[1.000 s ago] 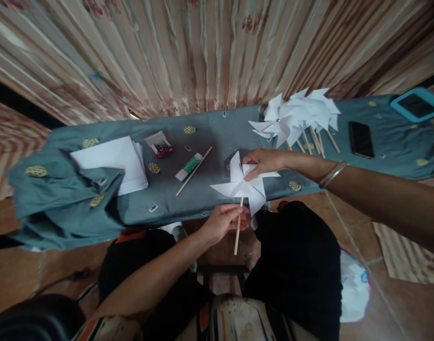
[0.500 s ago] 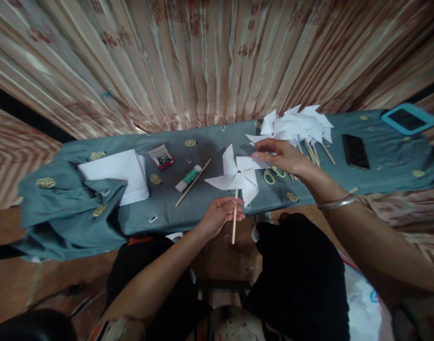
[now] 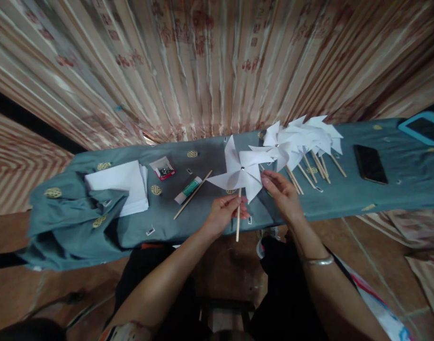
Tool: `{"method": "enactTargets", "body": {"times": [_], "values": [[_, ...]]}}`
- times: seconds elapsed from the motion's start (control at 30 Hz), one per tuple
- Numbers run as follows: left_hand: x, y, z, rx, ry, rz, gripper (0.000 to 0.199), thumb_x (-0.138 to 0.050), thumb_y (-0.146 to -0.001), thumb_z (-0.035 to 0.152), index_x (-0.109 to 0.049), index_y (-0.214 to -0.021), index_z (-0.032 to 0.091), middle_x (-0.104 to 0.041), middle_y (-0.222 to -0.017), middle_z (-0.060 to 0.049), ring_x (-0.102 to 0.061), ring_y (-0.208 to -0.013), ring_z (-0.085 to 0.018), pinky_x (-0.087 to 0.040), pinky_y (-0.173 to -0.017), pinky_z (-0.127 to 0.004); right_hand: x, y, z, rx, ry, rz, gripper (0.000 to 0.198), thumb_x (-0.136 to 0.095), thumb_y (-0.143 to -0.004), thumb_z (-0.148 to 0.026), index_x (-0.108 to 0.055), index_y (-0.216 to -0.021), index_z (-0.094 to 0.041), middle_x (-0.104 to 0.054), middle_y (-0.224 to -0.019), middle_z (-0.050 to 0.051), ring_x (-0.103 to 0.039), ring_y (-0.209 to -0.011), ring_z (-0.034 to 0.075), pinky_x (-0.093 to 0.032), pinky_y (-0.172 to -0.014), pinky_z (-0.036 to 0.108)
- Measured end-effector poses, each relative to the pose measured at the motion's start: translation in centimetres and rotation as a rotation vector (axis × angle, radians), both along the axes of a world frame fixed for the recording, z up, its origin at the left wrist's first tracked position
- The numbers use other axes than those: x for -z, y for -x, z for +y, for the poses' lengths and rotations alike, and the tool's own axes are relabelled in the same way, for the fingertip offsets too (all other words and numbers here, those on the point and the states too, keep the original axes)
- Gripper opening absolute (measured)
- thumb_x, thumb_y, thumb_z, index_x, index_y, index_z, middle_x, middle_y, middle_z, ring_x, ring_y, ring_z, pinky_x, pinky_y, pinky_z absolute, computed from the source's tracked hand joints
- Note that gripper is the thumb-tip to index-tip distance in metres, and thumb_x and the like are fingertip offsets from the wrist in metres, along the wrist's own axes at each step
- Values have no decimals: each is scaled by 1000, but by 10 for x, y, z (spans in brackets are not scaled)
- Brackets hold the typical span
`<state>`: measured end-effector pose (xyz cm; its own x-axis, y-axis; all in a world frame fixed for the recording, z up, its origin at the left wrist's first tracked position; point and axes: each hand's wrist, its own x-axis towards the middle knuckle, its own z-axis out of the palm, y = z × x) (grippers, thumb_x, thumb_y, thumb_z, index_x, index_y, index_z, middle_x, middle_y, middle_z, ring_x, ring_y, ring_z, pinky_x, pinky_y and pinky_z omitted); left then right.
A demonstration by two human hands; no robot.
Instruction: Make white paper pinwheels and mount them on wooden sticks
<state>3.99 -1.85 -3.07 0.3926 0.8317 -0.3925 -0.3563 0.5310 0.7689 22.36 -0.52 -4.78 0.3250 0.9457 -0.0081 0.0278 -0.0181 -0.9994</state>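
A white paper pinwheel (image 3: 251, 176) with a shiny pin at its centre stands upright over the table's near edge. My left hand (image 3: 224, 214) is closed around its wooden stick (image 3: 238, 229), just below the paper blades. Close to the pinwheel's right side, my right hand (image 3: 283, 193) is closed on a pair of scissors (image 3: 269, 193). Only a bit of green handle and a thin metallic tip show; the fingers hide the rest. Behind and to the right, several finished white pinwheels (image 3: 305, 137) lie overlapping, their sticks pointing towards me.
On the grey-green cloth (image 3: 209, 227) lie a glue stick (image 3: 188, 190), a loose wooden stick (image 3: 192, 195), a small box of pins (image 3: 163, 169) and stacked white paper (image 3: 113, 177). A phone (image 3: 371, 164) and a blue-framed tablet (image 3: 424, 128) lie right. A curtain (image 3: 202, 66) hangs behind.
My right hand has come down from above the pinwheel's right blade and taken up the scissors from the cloth. The left hand still holds the pinwheel's stick. The camera view has shifted slightly.
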Motion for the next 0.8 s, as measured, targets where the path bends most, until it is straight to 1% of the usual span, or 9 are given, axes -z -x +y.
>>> {"method": "enactTargets", "body": {"times": [0.1,0.2,0.3,0.4,0.53,0.7,0.8], "values": [[-1,-3,2,6,-13,-19,29,-81,-71,35,-69,-77,9,-64,-59,-1,-62,-48,-12,-51,-54,-24,-6,2,1,-28,67,123,50,-81,-66,-60,-72,-101,-26,-76,-97,3,-68,-88,19,-54,-81,34],[-2,-5,4,6,-15,-21,33,-84,-68,38,-69,-77,10,-64,-59,0,-63,-48,-12,-52,-55,-25,-15,4,-2,-46,114,217,48,-85,-60,-58,-74,-94,-25,-74,-82,0,-64,-71,15,-51,-67,28],[-2,-6,5,1,-22,-20,37,-85,-65,41,-70,-78,10,-65,-60,0,-63,-49,-12,-53,-55,-25,-21,7,-4,-27,130,278,46,-91,-53,-52,-75,-86,-25,-70,-69,-4,-58,-60,12,-47,-60,24],[-2,-6,5,1,-16,-10,38,-86,-64,41,-70,-79,10,-66,-61,-1,-65,-51,-13,-54,-57,-25,-25,8,-5,-8,140,322,45,-94,-48,-50,-76,-80,-24,-69,-65,-5,-56,-58,9,-45,-57,22],[-1,-6,4,-1,11,7,37,-86,-65,40,-69,-80,11,-68,-64,-3,-67,-54,-14,-55,-60,-26,-28,11,-6,-32,159,333,43,-94,-46,-50,-76,-73,-23,-71,-66,-4,-58,-59,9,-47,-58,21],[3,-7,5,-14,0,20,38,-88,-63,43,-71,-78,12,-67,-69,-2,-70,-63,-16,-58,-66,-28,-30,15,-9,-78,168,322,42,-94,-47,-51,-76,-73,-23,-71,-66,-4,-59,-59,9,-50,-59,20],[7,-7,5,-14,-44,27,37,-87,-63,44,-75,-80,13,-69,-72,-2,-68,-67,-14,-57,-74,-29,-29,16,-9,-100,155,296,40,-92,-51,-53,-76,-74,-24,-70,-66,-3,-60,-59,10,-51,-59,22]]}}
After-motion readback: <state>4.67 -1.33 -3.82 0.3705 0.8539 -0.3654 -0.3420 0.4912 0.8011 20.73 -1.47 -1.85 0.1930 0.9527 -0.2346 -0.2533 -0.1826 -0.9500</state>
